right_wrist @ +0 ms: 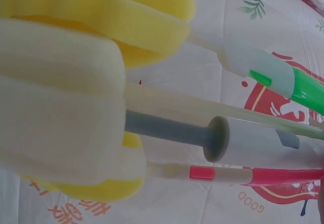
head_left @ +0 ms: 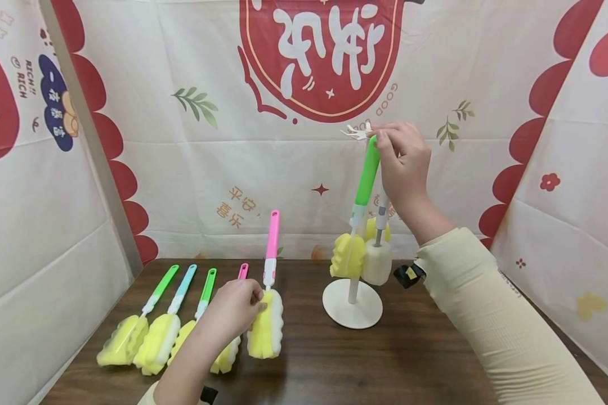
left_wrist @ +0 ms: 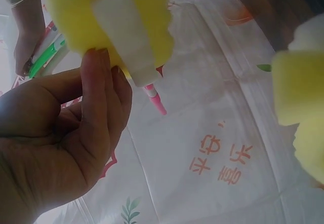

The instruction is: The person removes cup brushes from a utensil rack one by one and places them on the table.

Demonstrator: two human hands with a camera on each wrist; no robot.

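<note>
Right hand point(head_left: 402, 163) raised over the back right of the table point(head_left: 410, 360), fingers pinched on the top end of a green-handled sponge brush point(head_left: 366, 183), holding it at the hooks of a white stand point(head_left: 352, 304); the brush hangs beside the stand's pole, its yellow sponge near the base, other brushes already hanging there. Left hand point(head_left: 235, 306) near the front left, fingers curled around the sponge of a pink-handled brush point(head_left: 269, 292), standing it upright on the table. Four more brushes point(head_left: 152, 326) lie in a row by the left edge.
</note>
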